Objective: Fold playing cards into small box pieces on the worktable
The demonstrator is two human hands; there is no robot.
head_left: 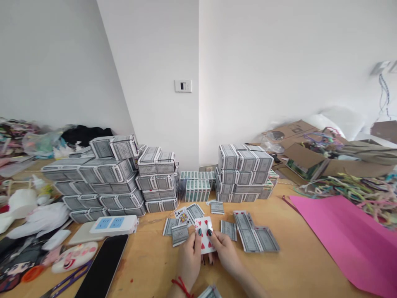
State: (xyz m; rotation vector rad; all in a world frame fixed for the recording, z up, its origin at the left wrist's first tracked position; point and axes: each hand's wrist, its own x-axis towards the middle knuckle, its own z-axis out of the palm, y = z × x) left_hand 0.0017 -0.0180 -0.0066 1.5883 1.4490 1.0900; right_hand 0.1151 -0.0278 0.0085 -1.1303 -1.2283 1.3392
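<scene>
My left hand (190,258) and my right hand (223,251) meet low in the middle of the wooden table (294,265). Together they pinch a playing card with red hearts (205,239), face up, thumbs on its upper edge. A red cord circles my left wrist. Loose cards (179,232) lie face down just beyond my hands, and one face card (182,216) lies face up. An opened card box (256,238) rests flat to the right.
Stacks of grey card boxes (105,182) rise at the back left, another stack (243,171) at the back right. A pink sheet (344,244) covers the right side. A white power strip (114,224), a dark tablet (104,267) and toys lie left. Cardboard and coloured strips clutter the far right.
</scene>
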